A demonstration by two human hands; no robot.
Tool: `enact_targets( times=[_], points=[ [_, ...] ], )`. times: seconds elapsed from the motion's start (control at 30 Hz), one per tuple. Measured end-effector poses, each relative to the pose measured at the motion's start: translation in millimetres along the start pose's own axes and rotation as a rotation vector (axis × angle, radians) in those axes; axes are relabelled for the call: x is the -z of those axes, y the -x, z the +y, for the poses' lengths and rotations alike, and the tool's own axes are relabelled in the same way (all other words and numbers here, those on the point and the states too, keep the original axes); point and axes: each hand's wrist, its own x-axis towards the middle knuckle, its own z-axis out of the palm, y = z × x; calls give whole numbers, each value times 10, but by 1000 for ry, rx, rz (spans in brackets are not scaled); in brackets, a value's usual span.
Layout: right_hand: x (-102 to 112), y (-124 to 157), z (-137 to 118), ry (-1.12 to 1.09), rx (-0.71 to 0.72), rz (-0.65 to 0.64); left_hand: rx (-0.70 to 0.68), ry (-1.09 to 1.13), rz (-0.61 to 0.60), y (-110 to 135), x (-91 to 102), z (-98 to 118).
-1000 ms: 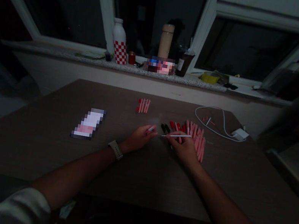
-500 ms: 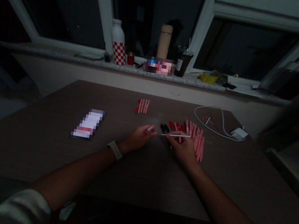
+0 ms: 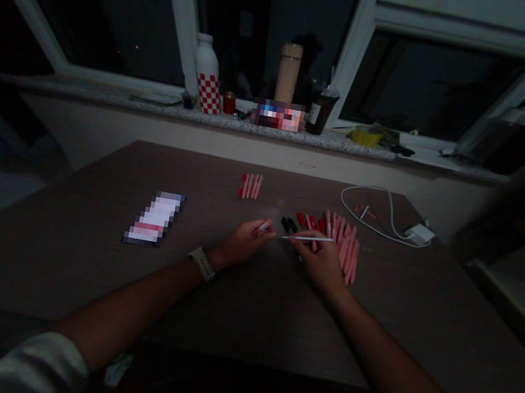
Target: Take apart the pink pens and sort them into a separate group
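The right hand (image 3: 319, 261) pinches a slim white rod (image 3: 308, 238) in a narrow grip, its thin end pointing toward the left hand (image 3: 244, 244), whose fingers close just as narrowly on a small pale pink piece (image 3: 264, 226), mostly hidden. Both hands hover just left of a heap of pink tubes (image 3: 347, 252) on the dark tabletop (image 3: 79, 259), with black pieces (image 3: 288, 225) and red pieces (image 3: 306, 221) between them and that heap. A slip of the thin rod could send it skidding or bend it, since so little of the pink piece shows to steady it. The right hand's fingers lie close enough to nudge the heap and roll tubes loose. Dim light hides the rod's far tip, and whether it touches the pink piece cannot be told
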Motion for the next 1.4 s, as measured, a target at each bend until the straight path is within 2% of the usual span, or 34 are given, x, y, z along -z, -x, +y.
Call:
enact_targets(
  times=[0.23, 0.33, 0.53, 0.8, 1.13, 1.4],
  points=[
    [-4, -4, 28, 59, 36, -15, 10, 21, 2, 2, -8, -21],
    [-23, 3, 19, 49, 2, 1, 22, 19, 2, 6, -10, -20],
    [-112, 32, 34, -202, -164, -12, 40, -22, 23, 34, -22, -4],
    [-168, 49, 31, -334, -226, -27, 24, -97, 89, 58, -7, -8],
    [-198, 32, -12, -386, -246, -32, 30, -105, 141, 61, -11, 23],
    [-217, 39, -4, -338, -180, -43, -24, -136, 148, 65, -33, -12]
  ],
)
